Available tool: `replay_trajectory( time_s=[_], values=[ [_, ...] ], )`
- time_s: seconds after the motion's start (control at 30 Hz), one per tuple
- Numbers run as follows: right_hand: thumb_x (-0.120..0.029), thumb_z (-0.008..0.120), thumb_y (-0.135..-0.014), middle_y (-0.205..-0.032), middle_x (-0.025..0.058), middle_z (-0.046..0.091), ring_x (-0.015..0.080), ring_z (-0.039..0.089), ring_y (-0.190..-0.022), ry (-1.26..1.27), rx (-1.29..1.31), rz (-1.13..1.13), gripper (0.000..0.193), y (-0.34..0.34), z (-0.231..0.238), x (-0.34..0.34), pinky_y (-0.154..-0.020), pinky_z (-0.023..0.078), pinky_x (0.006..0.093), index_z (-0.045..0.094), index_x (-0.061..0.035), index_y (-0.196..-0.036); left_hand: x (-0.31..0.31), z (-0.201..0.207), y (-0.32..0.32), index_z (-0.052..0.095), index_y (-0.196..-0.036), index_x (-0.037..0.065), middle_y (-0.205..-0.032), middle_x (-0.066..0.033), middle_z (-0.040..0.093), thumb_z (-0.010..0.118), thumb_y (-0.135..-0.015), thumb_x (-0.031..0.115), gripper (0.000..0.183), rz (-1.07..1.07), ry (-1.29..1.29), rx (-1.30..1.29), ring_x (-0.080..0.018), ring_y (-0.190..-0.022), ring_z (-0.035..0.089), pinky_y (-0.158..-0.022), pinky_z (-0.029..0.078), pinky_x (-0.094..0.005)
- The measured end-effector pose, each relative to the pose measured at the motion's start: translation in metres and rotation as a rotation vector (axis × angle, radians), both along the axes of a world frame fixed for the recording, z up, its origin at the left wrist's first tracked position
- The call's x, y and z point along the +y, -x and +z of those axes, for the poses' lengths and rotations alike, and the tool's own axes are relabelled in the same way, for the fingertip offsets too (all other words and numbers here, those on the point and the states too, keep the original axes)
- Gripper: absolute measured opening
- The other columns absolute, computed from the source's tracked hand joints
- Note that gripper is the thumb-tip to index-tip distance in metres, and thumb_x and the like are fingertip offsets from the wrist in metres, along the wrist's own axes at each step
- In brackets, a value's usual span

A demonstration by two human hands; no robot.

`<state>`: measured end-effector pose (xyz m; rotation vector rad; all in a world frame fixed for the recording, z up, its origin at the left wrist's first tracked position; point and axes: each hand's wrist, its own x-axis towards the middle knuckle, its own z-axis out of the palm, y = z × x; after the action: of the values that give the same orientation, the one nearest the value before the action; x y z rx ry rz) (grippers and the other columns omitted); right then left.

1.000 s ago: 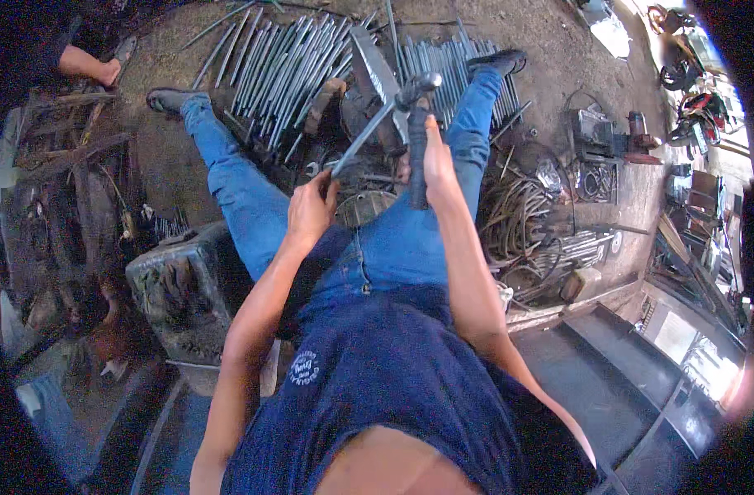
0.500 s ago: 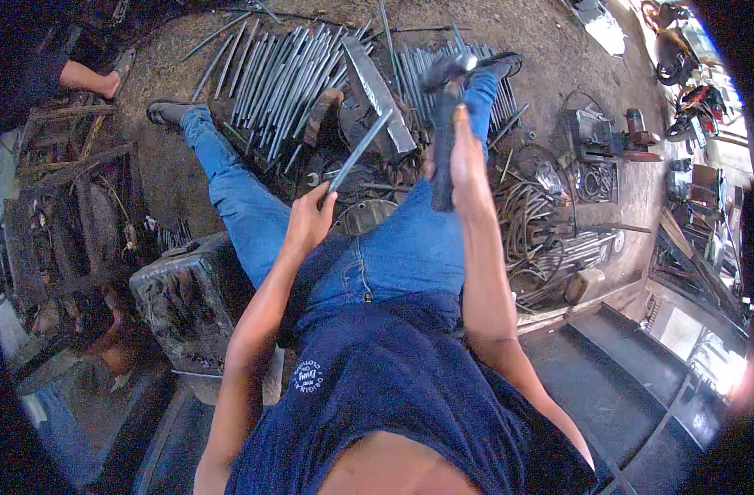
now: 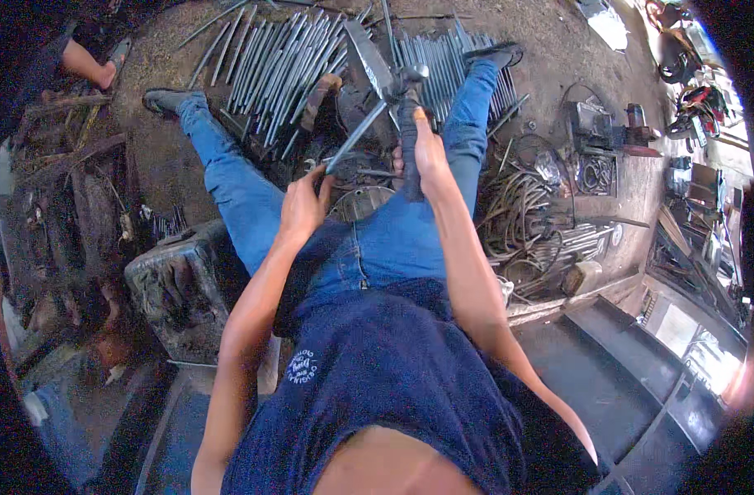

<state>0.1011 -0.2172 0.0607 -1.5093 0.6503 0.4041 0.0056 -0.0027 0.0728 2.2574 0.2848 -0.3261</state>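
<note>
Steel rod (image 3: 356, 136) thin, grey, slanted; hammer (image 3: 410, 124) dark-handled, upright.

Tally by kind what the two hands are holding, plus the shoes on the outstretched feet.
Hammer, in the right hand: 1
Metal rod, in the left hand: 1
Shoes: 2
Total: 4

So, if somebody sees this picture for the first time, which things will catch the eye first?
First, the two hands in the middle: the right hand grips a dark-handled metal hammer, and the left hand holds a long grey metal bar whose far end lies under the hammer head. Behind them, at the top, a wide row of grey steel rods lies on the dirt floor between the legs in blue jeans.
</note>
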Motion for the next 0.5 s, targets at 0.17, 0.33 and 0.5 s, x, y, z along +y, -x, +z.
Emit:
replay_trajectory(
  time_s=[0.17, 0.33, 0.5],
  values=[
    [-0.059, 0.046, -0.090, -0.056, 0.0063, 0.051, 0.0172, 0.049, -0.044, 0.009, 0.042, -0.010, 0.060, 0.024, 0.066, 0.000, -0.042, 0.042, 0.0335, 0.054, -0.0030, -0.071, 0.001, -0.003, 0.003, 0.061, -0.113, -0.002, -0.095, -0.0281, 0.063, 0.055, -0.091, 0.026, 0.036, 0.028, 0.061, -0.015, -0.0421, -0.093, 0.061, -0.081, 0.048, -0.0455],
    [-0.059, 0.045, -0.090, -0.057, 0.0061, 0.052, 0.0169, 0.050, -0.046, 0.225, 0.098, 0.035, 0.060, 0.027, -0.018, -0.016, -0.044, 0.042, 0.0324, 0.055, -0.0028, -0.074, 0.004, -0.030, 0.008, 0.060, -0.114, -0.004, -0.092, -0.0284, 0.064, 0.056, -0.091, 0.024, 0.037, 0.017, 0.113, 0.009, -0.0413, -0.089, 0.063, -0.078, 0.050, -0.0426],
    [-0.059, 0.041, -0.093, -0.057, 0.0074, 0.054, 0.0166, 0.051, -0.045, 0.002, 0.041, 0.042, 0.059, 0.001, 0.092, -0.006, -0.043, 0.043, 0.0308, 0.056, -0.0046, -0.076, 0.006, -0.023, 0.007, 0.060, -0.113, -0.004, -0.099, -0.0276, 0.063, 0.058, -0.090, 0.024, 0.037, 0.003, 0.105, -0.033, -0.0386, -0.094, 0.064, -0.081, 0.050, -0.0400]
  ],
)
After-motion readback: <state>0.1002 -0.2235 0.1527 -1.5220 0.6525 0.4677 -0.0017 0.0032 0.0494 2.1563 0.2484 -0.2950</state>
